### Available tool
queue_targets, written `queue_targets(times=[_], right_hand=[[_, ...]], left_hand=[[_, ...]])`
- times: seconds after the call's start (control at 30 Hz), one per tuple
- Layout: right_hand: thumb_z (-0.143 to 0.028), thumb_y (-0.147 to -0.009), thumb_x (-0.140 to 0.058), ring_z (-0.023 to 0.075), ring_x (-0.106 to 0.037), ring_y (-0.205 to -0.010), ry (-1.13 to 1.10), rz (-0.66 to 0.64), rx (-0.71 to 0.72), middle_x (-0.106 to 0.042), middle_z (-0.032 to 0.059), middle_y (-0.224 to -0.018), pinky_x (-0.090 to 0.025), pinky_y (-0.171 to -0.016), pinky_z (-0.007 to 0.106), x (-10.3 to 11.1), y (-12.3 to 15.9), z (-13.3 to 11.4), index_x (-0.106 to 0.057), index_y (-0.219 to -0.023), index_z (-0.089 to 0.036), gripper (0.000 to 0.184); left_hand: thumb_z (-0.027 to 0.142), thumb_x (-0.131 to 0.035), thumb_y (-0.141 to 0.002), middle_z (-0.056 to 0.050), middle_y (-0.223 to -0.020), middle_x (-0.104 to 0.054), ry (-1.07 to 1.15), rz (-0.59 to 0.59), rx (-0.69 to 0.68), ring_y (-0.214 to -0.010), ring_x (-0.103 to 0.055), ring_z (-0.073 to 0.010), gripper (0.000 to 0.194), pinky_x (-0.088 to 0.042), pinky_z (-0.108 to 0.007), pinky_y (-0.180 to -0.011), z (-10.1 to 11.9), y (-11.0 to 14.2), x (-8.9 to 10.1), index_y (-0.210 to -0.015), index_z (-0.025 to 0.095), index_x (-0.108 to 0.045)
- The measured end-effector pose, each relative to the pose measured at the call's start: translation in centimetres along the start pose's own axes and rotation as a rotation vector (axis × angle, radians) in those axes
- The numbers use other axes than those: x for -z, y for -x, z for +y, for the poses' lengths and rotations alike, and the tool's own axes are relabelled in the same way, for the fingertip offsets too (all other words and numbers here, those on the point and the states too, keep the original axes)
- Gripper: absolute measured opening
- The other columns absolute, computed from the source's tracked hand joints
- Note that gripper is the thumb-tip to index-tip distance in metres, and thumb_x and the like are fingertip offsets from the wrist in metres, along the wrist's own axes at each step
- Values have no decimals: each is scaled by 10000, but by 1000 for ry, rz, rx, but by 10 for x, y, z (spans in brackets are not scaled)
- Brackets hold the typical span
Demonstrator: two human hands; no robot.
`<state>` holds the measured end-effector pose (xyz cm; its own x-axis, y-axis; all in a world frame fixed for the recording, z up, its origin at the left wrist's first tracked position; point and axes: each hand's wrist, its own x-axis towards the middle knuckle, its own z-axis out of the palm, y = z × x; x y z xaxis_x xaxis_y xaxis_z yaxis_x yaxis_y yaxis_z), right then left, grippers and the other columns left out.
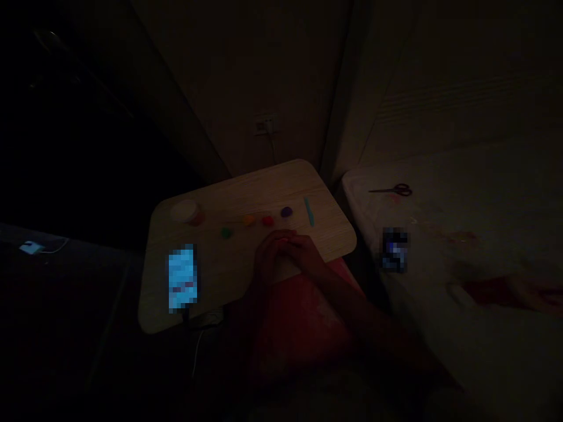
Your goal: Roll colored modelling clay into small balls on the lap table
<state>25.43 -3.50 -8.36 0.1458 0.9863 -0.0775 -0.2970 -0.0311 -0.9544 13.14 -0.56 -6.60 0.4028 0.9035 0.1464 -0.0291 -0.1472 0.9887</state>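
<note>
In very dim light, my left hand (267, 255) and my right hand (303, 252) meet over the near edge of a small wooden table (264, 187). Between their fingers shows a small reddish lump of modelling clay (282, 240), mostly covered. Both hands are closed around it. Just beyond them lie a red clay lump (268, 221), an orange one (249, 220) and a purple one (287, 211). A green clay lump (226, 232) sits further left. To the right of the purple lump is a teal plastic knife (309, 212).
A pale tub (185, 210) stands at the table's back left. A lit, blurred-out phone (182, 278) rests at the front left, with a cable below. Scissors (396, 190) and another blurred item (394, 249) lie on a pale bed-like surface (440, 223) at right.
</note>
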Motion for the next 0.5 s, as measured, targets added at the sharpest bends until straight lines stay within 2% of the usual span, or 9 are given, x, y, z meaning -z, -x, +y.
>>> queue_targets(times=[0.17,0.33,0.4,0.5], right_hand=[[-475,-717,-792,136,-478,-584,3,49,15,-589,-8,-590,-389,-591,281,-1,2,-1,-721,-587,-193,318],[-438,-722,-798,130,-474,-566,25,85,26,-586,-10,-572,-371,-560,269,0,3,-1,-730,-600,-187,287],[-464,-721,-815,126,-472,-547,11,57,-13,-582,-8,-558,-369,-538,265,1,2,-2,-733,-600,-184,315],[-538,-712,-835,139,-543,-578,-93,-73,-95,-650,16,-635,-427,-544,265,3,1,-5,-782,-702,-181,361]], left_hand=[[432,-514,-983,-134,-1158,-776,13,-37,-42,-1116,-716,-266,344,-556,-421,-1024,1,-1,-1,-970,171,-737],[484,-539,-988,-148,-1255,-749,47,-96,-50,-1182,-696,-291,391,-533,-443,-1064,-5,0,3,-1072,172,-760],[513,-565,-975,-152,-1266,-743,42,-127,-50,-1167,-701,-298,422,-558,-435,-1018,-4,0,8,-1149,178,-754],[527,-612,-950,-157,-1234,-752,25,-159,-23,-1092,-724,-295,457,-601,-402,-903,1,0,15,-1208,172,-740]])
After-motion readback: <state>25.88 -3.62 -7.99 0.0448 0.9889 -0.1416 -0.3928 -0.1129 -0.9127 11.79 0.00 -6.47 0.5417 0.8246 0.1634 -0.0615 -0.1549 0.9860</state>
